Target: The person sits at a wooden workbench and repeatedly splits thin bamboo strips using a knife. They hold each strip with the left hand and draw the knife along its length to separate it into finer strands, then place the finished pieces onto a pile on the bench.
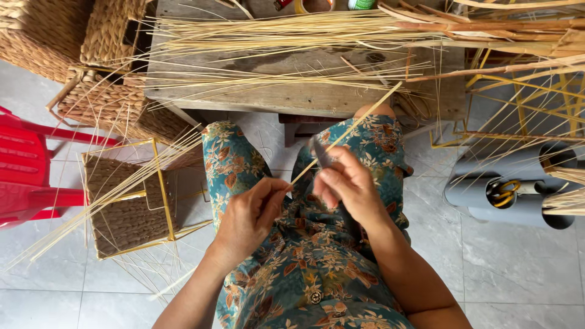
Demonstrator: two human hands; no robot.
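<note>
A long thin straw point(347, 131), pale yellow, slanted from low left up to high right. Low end pinched at about the middle of the view, high end up over the edge of the table point(292, 97). Long way of it running on a slant, above the lap.

Left hand point(247, 216) closed on the low end of the straw, thumb and fingers squeezed tight. Right hand point(347, 183) curled shut around a small dark knife point(321, 153), blade touching the straw just above the left hand. Both hands close together, almost touching.

Under the hands, a lap in a blue-green dress point(304, 262) with flowers and leaves on it.

Ahead, an old wooden table with a big heap of straws point(274, 30) lying sideways, left to right. More straws hanging off the edge.

On the left, down on the floor, a small woven basket point(125, 207) with a yellow wire frame and loose straws sticking out. Behind it, bigger woven baskets point(103, 97). A red plastic chair point(24, 170) at the far left.

On the right, grey pipes point(512, 189) lying on the floor, with yellow-handled scissors point(504, 192) poking out of one. Yellow wire frames point(518, 103) above them.
</note>
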